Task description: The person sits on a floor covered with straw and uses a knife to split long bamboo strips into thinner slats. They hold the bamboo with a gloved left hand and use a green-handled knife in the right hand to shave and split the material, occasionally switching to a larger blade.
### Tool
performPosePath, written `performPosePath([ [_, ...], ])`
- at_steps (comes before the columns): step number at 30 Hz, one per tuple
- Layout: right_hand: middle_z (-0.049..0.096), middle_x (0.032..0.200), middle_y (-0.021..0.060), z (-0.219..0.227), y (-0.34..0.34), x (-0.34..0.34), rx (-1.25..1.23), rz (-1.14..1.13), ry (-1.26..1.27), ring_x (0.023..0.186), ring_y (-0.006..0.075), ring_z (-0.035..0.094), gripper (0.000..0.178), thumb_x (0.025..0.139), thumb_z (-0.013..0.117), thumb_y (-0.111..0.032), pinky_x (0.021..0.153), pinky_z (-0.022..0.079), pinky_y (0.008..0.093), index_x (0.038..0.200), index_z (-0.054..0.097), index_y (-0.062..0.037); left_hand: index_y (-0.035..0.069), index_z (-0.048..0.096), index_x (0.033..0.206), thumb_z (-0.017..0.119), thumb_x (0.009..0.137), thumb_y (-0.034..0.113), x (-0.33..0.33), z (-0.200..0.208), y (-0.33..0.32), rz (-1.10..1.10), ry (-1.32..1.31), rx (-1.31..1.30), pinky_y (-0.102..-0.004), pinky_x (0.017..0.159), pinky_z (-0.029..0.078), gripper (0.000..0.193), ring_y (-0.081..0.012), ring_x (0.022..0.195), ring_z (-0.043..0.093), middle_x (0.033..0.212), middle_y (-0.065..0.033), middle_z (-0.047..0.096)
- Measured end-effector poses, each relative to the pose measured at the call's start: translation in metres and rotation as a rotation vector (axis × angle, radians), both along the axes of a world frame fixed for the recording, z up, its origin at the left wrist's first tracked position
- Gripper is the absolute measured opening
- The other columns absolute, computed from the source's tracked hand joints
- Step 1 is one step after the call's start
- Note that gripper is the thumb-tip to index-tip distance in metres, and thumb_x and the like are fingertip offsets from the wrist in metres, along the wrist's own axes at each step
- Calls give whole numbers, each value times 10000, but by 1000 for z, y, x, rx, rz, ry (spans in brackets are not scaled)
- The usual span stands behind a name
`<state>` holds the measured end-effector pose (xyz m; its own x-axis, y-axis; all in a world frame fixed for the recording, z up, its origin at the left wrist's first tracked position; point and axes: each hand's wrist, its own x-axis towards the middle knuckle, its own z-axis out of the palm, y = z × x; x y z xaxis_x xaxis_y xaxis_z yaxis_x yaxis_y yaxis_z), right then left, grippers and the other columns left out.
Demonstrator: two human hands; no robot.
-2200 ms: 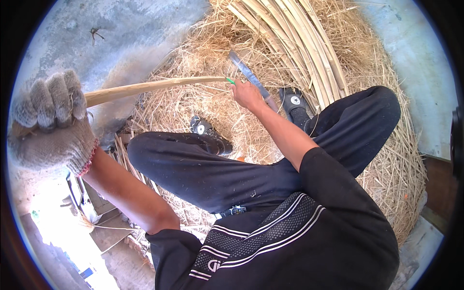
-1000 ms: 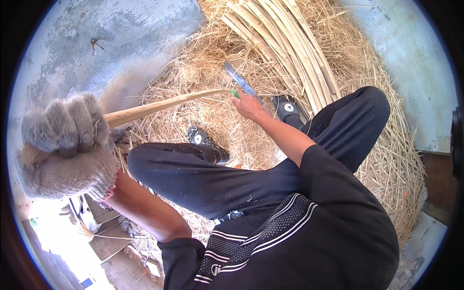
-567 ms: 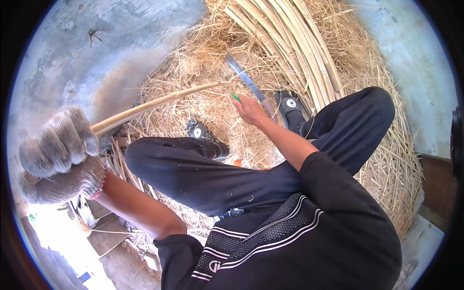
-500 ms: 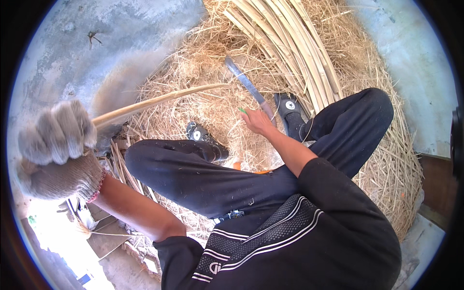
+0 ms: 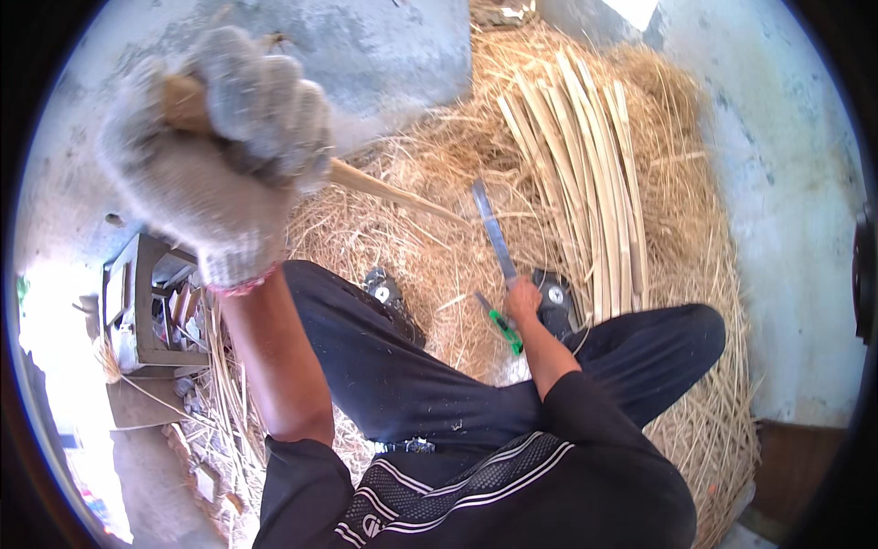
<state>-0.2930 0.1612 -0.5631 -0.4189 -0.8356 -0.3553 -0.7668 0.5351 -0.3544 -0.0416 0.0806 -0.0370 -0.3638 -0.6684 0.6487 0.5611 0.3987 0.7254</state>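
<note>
My left hand point(image 5: 224, 156), in a pale knitted work glove, is raised at the upper left. It is closed around a split bamboo strip point(image 5: 389, 189), whose cut end pokes out above the thumb side; the other end slants down over the straw. My bare right hand point(image 5: 523, 300) is low between my feet, fingers wrapped at the handle end of a machete point(image 5: 492, 225) with a long grey blade that points away from me. Just left of that hand is a small green-handled knife point(image 5: 506, 331). The machete's handle is mostly hidden by the hand.
Several long bamboo strips point(image 5: 594, 201) lie side by side at the far right on a bed of straw-like shavings point(image 5: 430, 151). My shoes flank the tools. Pale walls point(image 5: 777, 183) rise on both sides. A wooden frame point(image 5: 137, 302) holding odds and ends stands at the left.
My left hand has risen and moved inward, with the bamboo strip now slanting down to the right. My right hand has shifted to the machete's handle end. The green-handled knife shows more fully.
</note>
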Motion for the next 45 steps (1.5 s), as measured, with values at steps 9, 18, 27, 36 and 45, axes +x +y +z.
performPosePath([
  [9,619,636,152,117,-42,-71,270,34,-597,480,208,596,212,865,520,-101,392,455,374,743,558,67,155,364,565,395,903,398,-21,5,-21,319,-1,121,-290,336,197,417,-120,370,241,477,16,293],
  [18,683,807,274,357,96,-75,97,428,-81,745,398,693,445,834,719,-352,706,547,461,890,675,88,172,463,682,357,996,549,-14,-3,-48,369,124,41,-280,316,320,502,-156,349,380,491,6,400],
  [27,661,819,282,211,35,30,-202,216,-291,788,475,644,350,927,580,-255,754,510,522,1019,547,81,148,422,623,378,920,427,-9,6,-41,404,53,175,-299,359,252,409,-152,381,307,494,3,332],
  [36,646,760,294,172,32,47,-350,165,-302,756,472,645,331,898,618,-245,708,498,542,1013,547,57,20,615,974,354,936,362,40,-3,-62,901,76,286,-377,424,487,432,-289,574,617,860,-170,652],
  [45,666,829,283,88,35,10,-181,139,-152,791,448,669,381,934,593,-359,697,543,513,965,585,20,121,373,598,433,797,246,39,-1,-56,400,-78,195,-298,389,265,243,-174,439,299,531,-28,318],
])
